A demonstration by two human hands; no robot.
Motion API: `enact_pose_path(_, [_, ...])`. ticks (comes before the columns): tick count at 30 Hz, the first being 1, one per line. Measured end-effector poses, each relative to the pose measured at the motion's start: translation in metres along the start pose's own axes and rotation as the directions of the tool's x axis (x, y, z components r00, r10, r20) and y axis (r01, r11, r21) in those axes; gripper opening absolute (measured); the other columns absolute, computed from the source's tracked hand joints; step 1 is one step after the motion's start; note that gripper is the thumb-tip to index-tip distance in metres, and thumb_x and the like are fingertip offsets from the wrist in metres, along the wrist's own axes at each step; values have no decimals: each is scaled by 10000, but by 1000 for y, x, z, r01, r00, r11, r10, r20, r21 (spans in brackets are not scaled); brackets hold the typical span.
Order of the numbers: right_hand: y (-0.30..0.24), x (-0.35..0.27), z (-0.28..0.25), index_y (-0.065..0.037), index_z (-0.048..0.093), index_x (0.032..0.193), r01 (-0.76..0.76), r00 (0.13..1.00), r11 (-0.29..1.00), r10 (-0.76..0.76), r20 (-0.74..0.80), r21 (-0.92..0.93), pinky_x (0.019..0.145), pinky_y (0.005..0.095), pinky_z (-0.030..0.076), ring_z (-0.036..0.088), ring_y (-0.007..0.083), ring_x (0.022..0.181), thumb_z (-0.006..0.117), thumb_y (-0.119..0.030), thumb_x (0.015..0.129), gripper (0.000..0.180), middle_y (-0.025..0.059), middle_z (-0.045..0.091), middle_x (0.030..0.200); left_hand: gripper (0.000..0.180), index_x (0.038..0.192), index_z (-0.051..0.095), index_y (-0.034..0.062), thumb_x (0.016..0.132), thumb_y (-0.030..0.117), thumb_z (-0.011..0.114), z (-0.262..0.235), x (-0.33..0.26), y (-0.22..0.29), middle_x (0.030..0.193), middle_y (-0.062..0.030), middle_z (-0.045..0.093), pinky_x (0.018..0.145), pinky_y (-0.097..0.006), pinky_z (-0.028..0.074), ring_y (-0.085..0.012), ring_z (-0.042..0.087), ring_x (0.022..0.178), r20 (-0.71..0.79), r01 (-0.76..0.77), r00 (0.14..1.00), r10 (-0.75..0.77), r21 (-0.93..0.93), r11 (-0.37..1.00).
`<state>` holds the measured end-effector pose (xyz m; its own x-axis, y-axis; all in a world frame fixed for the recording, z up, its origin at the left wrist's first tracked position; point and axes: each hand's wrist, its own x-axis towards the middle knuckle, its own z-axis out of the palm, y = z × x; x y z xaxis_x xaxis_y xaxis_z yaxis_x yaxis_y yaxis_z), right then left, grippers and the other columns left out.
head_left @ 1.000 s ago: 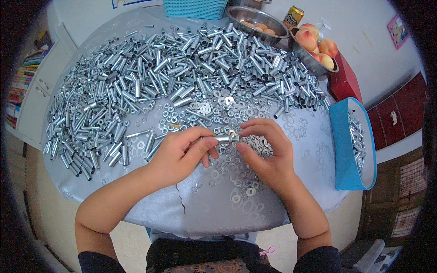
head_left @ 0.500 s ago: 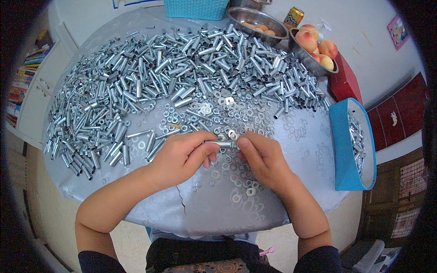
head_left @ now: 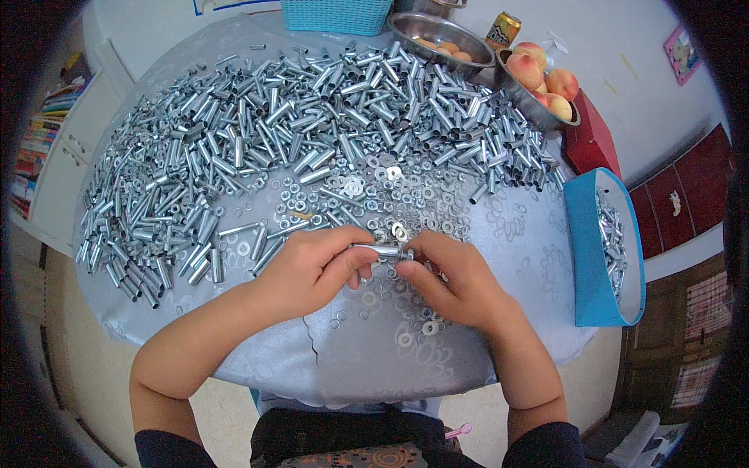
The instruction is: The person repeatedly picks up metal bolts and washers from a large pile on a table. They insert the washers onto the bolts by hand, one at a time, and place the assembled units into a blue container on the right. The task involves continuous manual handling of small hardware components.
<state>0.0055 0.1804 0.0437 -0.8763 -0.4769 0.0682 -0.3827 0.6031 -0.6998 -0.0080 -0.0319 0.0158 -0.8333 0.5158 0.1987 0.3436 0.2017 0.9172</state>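
Head view: 2 hands, left hand (head_left: 308, 269) & right hand (head_left: 452, 281), both pinch 1 small metal tube (head_left: 380, 251) just below the big tube pile (head_left: 312, 132) on the bench (head_left: 507, 257). Tubes & washers (head_left: 406, 195): too many to count. 2 metal bowls; peach bowl (head_left: 538, 105) shows 3 peaches. Blue box (head_left: 601, 257), right of pile, partly hidden inside.

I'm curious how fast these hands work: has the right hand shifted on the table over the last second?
Yes. The right hand has slid slightly left, toward the left hand, judged against the blue box, and meets it at the metal tube.
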Motion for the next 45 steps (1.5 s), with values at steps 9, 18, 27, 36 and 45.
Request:
enact_pose_path(9, [5, 1, 0, -69, 553, 889, 117, 991, 988, -122, -45, -104, 545, 408, 419, 554, 323, 634, 589, -288, 811, 236, 129, 542, 697, 138, 929, 563, -18, 870, 89, 500, 0, 1, 2, 714, -100, 626, 557, -259, 479, -151, 617, 601, 45, 27, 999, -26, -10, 1000])
enact_pose_path(18, [7, 3, -4, -58, 537, 845, 158, 987, 965, -159, 14, -209, 580, 430, 427, 558, 348, 677, 569, -295, 820, 240, 145, 551, 735, 138, 934, 573, -5, 864, 96, 510, -1, 1, 2, 725, -96, 634, 557, -257, 480, -152, 620, 598, 65, 16, 998, -16, 14, 1000])
enact_pose_path(27, [4, 3, -2, -62, 552, 904, 168, 985, 974, -172, -12, -153, 606, 418, 438, 566, 335, 706, 569, -280, 821, 234, 133, 558, 746, 133, 928, 575, -1, 864, 94, 507, -2, 1, 2, 708, -89, 631, 546, -255, 476, -147, 615, 588, 67, 9, 998, -10, 18, 1000])
enact_pose_path(36, [9, 2, -4, -52, 551, 939, 233, 973, 943, -226, 56, -237, 615, 422, 434, 559, 341, 706, 568, -263, 819, 243, 138, 560, 767, 135, 925, 575, -2, 868, 96, 502, -3, 1, 1, 718, -91, 633, 551, -257, 475, -148, 615, 596, 65, 29, 997, -28, -6, 1000])
enact_pose_path(45, [1, 1, -4, -48, 540, 830, 179, 983, 972, -182, -6, -152, 603, 427, 431, 554, 354, 691, 550, -259, 827, 211, 153, 566, 753, 137, 933, 576, 0, 871, 88, 492, -2, 1, 1, 717, -80, 629, 548, -254, 478, -138, 614, 594, 114, 14, 993, -16, 15, 1000])
